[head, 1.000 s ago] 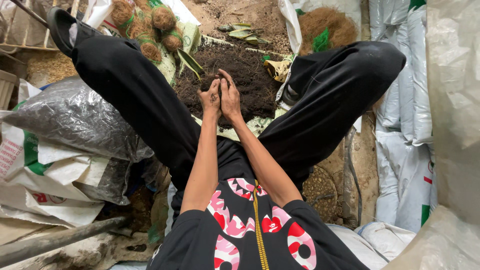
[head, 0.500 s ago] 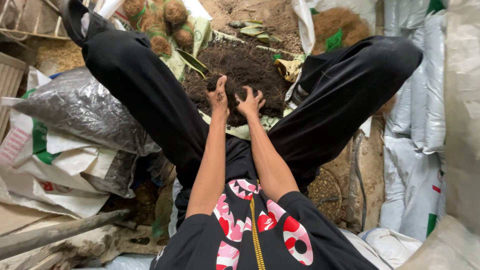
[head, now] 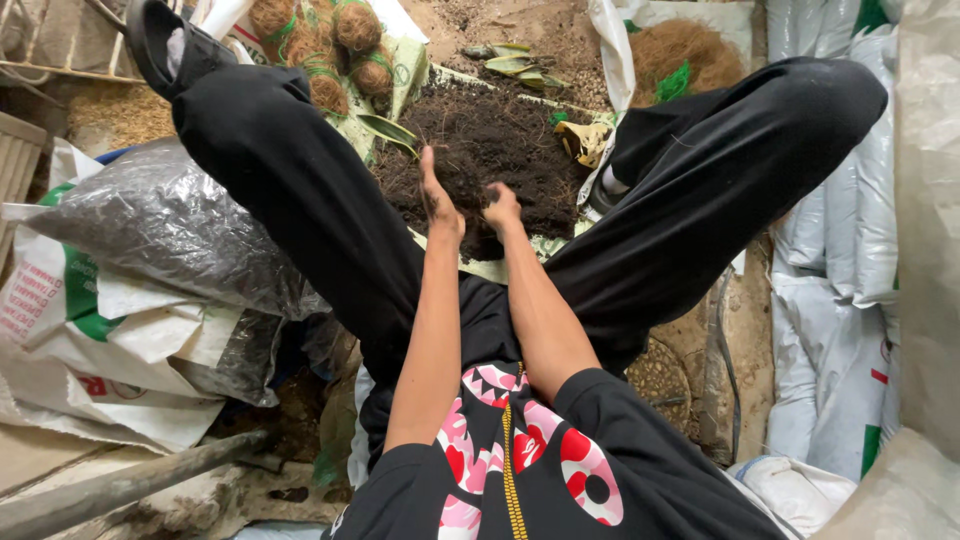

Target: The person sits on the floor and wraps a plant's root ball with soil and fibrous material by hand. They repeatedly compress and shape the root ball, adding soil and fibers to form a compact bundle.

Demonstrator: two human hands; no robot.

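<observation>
Down between the knees sits a pile of dark soil (head: 490, 150), spread on a pale sheet on the ground. Both hands are in it. The left hand (head: 438, 200) is held edge-up with the fingers straight and together, flat and open, its tips reaching onto the soil and nothing gripped that I can see. The right hand (head: 502, 205) is just beside it, fingers curled down into the soil; can't tell if it's actually got a clump in there, since the fingertips are buried.

Legs in black trousers (head: 300, 200) are spread wide on either side of the pile. Up past the left knee there's a bunch of brown fibre balls (head: 330, 50) tied with green string. A few green leaves (head: 515, 60) lie on the far side of the soil, and a loose heap of brown fibre (head: 690, 55) sits near the right knee. White sacks (head: 840, 250) are stacked along the right, and a grey plastic bag (head: 170, 240) lies on the left.
</observation>
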